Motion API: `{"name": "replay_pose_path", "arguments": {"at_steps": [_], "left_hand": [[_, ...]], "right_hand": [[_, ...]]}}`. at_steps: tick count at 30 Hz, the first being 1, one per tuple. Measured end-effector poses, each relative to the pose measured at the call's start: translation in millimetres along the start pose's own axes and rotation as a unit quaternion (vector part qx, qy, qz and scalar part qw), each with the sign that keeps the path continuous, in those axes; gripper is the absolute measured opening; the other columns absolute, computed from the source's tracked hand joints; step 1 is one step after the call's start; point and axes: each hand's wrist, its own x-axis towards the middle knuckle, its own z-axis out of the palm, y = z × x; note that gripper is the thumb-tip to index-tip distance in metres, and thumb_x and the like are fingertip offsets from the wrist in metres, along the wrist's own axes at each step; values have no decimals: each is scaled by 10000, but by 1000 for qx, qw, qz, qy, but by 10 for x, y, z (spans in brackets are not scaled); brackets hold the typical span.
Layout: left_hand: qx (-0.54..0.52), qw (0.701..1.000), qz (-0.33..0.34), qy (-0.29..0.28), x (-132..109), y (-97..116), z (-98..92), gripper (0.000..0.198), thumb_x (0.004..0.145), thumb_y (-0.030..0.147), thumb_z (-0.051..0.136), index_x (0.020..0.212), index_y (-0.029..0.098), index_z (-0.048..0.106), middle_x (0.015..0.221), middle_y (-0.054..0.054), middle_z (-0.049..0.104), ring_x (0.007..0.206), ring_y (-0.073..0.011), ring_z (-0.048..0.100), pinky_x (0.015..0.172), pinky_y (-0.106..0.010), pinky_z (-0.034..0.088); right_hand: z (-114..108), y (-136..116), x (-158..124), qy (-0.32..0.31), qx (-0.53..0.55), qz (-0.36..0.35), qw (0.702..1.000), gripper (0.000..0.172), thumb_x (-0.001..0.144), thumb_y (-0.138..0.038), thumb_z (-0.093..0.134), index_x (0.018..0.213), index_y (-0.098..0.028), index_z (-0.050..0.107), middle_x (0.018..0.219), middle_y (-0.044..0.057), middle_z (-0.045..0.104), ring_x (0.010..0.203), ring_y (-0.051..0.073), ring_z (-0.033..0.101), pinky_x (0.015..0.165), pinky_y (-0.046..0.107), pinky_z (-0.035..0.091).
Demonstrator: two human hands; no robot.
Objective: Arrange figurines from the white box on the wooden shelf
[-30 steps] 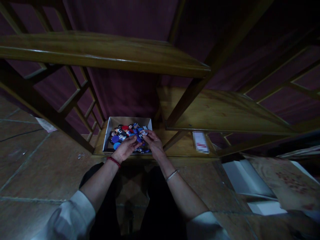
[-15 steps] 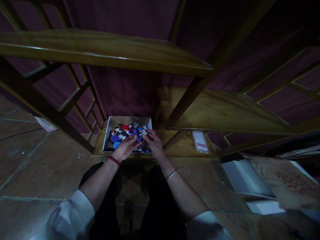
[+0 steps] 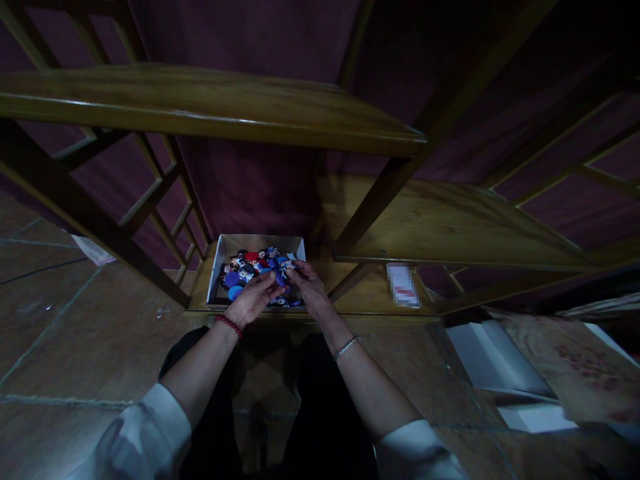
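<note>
A shallow cardboard box (image 3: 216, 272) with white outer sides stands on the low wooden shelf, filled with small colourful cartoon-figure pieces (image 3: 251, 256) in blue, red, black and white. Over its front right part, both hands meet at a small blue cartoon-figure piece (image 3: 280, 275). My left hand (image 3: 254, 297), a red bead bracelet at its wrist, pinches this piece from the left. From the right, my right hand (image 3: 310, 288) has its thumb and fingers closed on the same piece. Its exact kind is too small to make out. A round blue piece (image 3: 235, 292) lies beside my left hand.
An upper wooden shelf (image 3: 215, 110) overhangs the box, and a slanting post (image 3: 373, 203) stands right of my right hand. A white and red packet (image 3: 403, 285) lies on the low shelf (image 3: 350, 305). White boxes (image 3: 500, 357) sit on the tiled floor at right.
Both hands stay at the blue piece over the box, with only a slight shift of the fingers. The whole view has moved a little.
</note>
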Motion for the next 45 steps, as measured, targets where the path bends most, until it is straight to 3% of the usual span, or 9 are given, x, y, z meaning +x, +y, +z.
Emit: {"name": "replay_pose_path", "arguments": {"at_steps": [7,12,25,33,45], "left_hand": [[12,1000,1,-14,-4,1,-21,93,711,189,601,771,119,609,768,-19,654,768,-139,612,817,-285,459],[15,1000,-1,0,-10,12,-3,88,703,187,611,757,117,602,751,-33,647,746,-129,611,787,-278,469],[-3,1000,7,23,3,5,-43,43,709,149,601,741,120,600,753,-22,631,762,-114,601,806,-282,468],[1,1000,21,10,-20,9,-21,59,690,167,623,720,121,600,736,-10,626,749,-112,600,834,-293,457],[-23,999,26,-5,-22,-3,5,52,687,150,624,712,112,600,738,-5,619,744,-98,591,882,-327,430]], "right_hand": [[10,-40,-14,10,-16,11,1000,346,587,-394,643,878,-216,591,733,-27,614,648,121,548,636,260,446],[1,1,15,18,10,29,999,374,571,-390,656,891,-212,583,815,-7,623,710,122,556,650,254,449],[8,-62,-16,-8,0,-4,1000,315,562,-343,664,850,-228,607,800,-16,634,750,144,564,706,279,433],[28,-23,-1,-18,16,-44,999,266,584,-312,646,835,-234,599,788,-29,629,752,138,561,733,277,430],[9,-50,-8,-23,-14,-55,998,296,591,-328,637,865,-227,587,780,-24,604,701,127,540,632,240,435]]}}
